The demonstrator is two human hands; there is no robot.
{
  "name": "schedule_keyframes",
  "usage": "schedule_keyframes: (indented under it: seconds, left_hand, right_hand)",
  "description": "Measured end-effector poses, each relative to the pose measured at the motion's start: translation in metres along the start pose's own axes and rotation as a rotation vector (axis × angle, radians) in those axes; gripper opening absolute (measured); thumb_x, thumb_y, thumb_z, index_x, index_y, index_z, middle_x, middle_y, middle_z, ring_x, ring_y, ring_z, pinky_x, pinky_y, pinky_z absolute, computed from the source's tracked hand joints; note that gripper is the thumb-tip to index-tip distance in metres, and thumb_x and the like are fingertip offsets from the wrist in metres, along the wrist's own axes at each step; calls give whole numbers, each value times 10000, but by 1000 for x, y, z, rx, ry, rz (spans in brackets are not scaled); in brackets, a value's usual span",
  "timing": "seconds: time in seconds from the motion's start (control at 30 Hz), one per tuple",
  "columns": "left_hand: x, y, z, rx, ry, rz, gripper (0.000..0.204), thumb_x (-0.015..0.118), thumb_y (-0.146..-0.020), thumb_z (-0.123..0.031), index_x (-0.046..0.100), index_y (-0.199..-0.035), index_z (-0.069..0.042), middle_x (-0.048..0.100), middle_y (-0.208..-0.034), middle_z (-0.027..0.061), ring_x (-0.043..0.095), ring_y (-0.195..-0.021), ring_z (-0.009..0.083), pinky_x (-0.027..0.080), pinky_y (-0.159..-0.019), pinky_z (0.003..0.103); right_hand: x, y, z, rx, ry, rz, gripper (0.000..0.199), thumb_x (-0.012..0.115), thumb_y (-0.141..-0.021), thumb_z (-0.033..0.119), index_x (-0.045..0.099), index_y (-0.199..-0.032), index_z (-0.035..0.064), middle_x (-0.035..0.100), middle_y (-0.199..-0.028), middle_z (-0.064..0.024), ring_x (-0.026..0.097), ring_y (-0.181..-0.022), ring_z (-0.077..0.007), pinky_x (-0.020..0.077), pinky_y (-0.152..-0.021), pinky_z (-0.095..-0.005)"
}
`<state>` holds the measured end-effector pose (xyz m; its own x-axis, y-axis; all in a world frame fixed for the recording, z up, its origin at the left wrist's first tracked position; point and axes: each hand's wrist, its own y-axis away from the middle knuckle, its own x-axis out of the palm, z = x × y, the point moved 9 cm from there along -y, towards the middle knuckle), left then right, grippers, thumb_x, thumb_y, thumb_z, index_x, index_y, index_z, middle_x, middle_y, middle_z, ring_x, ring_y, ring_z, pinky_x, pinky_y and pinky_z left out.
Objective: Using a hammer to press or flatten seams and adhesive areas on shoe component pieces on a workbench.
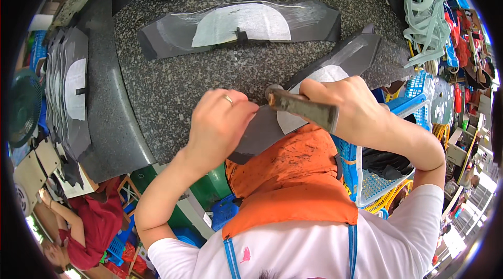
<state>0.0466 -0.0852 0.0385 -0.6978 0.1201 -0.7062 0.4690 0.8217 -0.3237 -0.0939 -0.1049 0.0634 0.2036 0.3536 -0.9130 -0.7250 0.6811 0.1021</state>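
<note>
Nearest to you, below the centre of the frame, your orange apron (pixel 293 195) bears dark smears across its front. Just beyond it, a dark grey panel (pixel 262 135) with a white half-moon patch runs slantwise from the middle of the frame toward the upper right, its lower edge against the apron and its middle partly covered by your right hand (pixel 348 103). That hand is closed in a fist round a hammer (pixel 306 107); the metal head lies over the panel, its rounded end toward the left, while the handle is hidden by your grip. Your left hand (pixel 220 124), left of the hammer, is curled with thumb and forefinger together beside the panel's upper left edge. You cannot tell from this view whether anything is pinched between them.

Under all this spreads the speckled stone worktop (pixel 173 87). Above your hands, well apart from them, a second panel (pixel 173 30) with a white half-moon lies crosswise on it. To the right of the frame stands a blue plastic basket (pixel 352 166). Farther off are a stack of similar panels (pixel 63 93) at the left, pale green strips (pixel 424 19) in a tangle at the upper right, and a person in a dark red top (pixel 94 226) at the lower left.
</note>
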Motion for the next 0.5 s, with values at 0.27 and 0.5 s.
schedule_keyframes:
  seconds: [0.27, 0.5]
  left_hand:
    - [-7, 27, -23, 158, -259, -82, 215, 733, -693, -75, 661, -890, -31, 606, -923, 67, 592, -846, 239, 480, -701, 366]
    - [-20, 48, 5, -152, -178, -150, 290, 827, -637, -69, 663, -876, -64, 610, -912, 46, 583, -873, 254, 437, -756, 383]
  right_hand:
    - [4, -8, 28, -158, 3, 20, 175, 594, -907, 250, 641, -1046, 155, 487, -723, -40, 578, -494, -208, 453, -396, -347]
    - [13, -17, 24, -57, -51, -38, 345, 632, -927, 344, 521, -755, 65, 508, -475, -97, 562, -417, -307, 440, -383, -418]
